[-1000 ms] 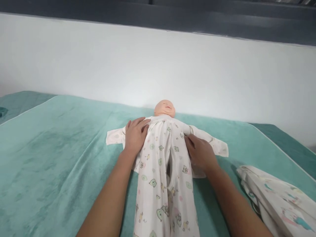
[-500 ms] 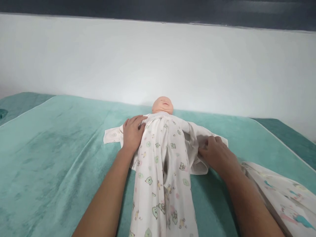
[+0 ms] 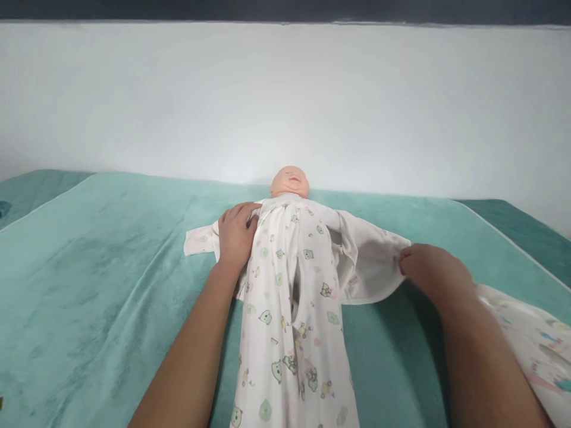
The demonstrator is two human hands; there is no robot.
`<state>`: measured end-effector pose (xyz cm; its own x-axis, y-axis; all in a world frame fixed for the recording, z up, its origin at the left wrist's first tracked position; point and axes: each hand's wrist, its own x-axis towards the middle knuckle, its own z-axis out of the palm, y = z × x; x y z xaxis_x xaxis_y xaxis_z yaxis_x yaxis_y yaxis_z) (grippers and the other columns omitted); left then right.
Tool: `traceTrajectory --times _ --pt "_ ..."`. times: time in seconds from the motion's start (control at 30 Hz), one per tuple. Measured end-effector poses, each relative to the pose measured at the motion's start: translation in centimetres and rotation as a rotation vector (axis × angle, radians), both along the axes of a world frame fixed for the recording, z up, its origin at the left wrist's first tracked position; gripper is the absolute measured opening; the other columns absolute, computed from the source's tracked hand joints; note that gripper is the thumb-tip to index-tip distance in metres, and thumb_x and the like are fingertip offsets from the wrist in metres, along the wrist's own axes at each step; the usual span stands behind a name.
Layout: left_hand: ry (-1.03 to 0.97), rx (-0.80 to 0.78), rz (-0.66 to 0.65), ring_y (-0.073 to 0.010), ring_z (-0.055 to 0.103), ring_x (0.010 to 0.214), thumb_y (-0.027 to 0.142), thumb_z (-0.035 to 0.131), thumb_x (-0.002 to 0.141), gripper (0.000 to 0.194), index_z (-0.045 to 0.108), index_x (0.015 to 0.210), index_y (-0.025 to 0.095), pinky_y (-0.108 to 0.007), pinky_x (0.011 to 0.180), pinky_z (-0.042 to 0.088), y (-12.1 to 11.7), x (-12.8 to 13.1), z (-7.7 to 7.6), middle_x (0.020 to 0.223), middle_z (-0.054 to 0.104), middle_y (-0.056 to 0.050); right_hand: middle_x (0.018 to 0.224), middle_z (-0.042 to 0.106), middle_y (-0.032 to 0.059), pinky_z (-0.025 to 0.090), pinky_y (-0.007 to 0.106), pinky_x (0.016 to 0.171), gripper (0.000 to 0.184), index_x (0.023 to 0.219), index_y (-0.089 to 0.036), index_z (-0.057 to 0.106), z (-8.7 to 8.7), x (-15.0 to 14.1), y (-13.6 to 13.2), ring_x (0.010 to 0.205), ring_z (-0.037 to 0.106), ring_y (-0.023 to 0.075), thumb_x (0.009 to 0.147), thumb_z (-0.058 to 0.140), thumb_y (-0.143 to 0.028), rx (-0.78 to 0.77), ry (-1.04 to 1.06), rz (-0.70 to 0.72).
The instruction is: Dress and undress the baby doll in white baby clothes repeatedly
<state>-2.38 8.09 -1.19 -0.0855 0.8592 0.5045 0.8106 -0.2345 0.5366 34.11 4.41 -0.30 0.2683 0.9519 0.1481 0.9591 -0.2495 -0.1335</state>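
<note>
A baby doll (image 3: 289, 181) lies on its back, its bald head toward the wall. White printed baby pants (image 3: 294, 333) stretch from its chest toward me, over a white baby shirt (image 3: 375, 261) whose sleeves spread to both sides. My left hand (image 3: 236, 232) rests with its fingers extended over the upper left side of the shirt, beside the pants. At the far right end of the shirt, my right hand (image 3: 430, 267) is closed on the cloth edge and holds it stretched outward. The doll's arms and body are hidden under the cloth.
A teal plush blanket (image 3: 111, 285) covers the surface, with a darker strip at either side. More white printed cloth (image 3: 535, 345) lies at the right, partly behind my right forearm. A white wall (image 3: 285, 95) rises behind the doll's head.
My right hand has moved outward to the right and pulled the shirt's side out flatter. My left hand stays at the shirt's upper left. The view has shifted slightly.
</note>
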Motion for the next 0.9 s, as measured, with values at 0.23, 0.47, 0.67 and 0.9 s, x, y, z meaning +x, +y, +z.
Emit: traceTrajectory --times 0.23,0.47,0.67,0.9 --pt "-0.007 -0.001 0.011 -0.0231 0.06 0.109 0.017 0.047 0.087 0.032 0.067 0.111 0.025 -0.04 0.1 0.039 0.2 0.1 -0.1 0.116 0.068 -0.004 0.118 0.066 0.0104 0.049 0.043 0.091 0.036 0.102 -0.021 0.07 1.7 -5.7 -1.2 0.109 0.06 0.0287 0.086 0.038 -0.016 0.381 0.084 0.361" --pt "0.035 0.008 0.019 -0.0226 0.06 0.109 0.014 0.048 0.086 0.033 0.066 0.111 0.024 -0.037 0.098 0.041 0.2 0.2 -0.2 0.116 0.068 -0.003 0.158 0.028 0.0163 0.028 0.049 0.117 0.062 0.149 -0.009 0.031 -1.9 -9.4 0.1 0.148 0.018 0.0285 0.098 0.033 -0.044 0.216 0.176 0.556" --pt "0.104 -0.024 0.092 -0.0259 0.059 0.111 0.029 0.047 0.093 0.03 0.064 0.116 0.022 -0.04 0.1 0.039 -0.1 0.3 -0.1 0.116 0.068 -0.007 0.16 0.022 0.0116 0.02 0.058 0.116 0.062 0.153 -0.015 0.021 -3.0 -9.4 0.8 0.149 0.011 0.0285 0.097 0.027 -0.042 0.163 0.086 0.441" --pt "0.166 -0.122 0.188 -0.0264 0.059 0.111 0.032 0.051 0.09 0.03 0.065 0.116 0.027 -0.039 0.099 0.039 -0.3 0.1 0.5 0.12 0.067 -0.004 0.159 0.027 0.0102 0.021 0.06 0.116 0.064 0.153 -0.017 0.021 -2.9 -9.8 1.0 0.148 0.017 0.0286 0.093 0.034 -0.035 0.16 0.05 0.338"
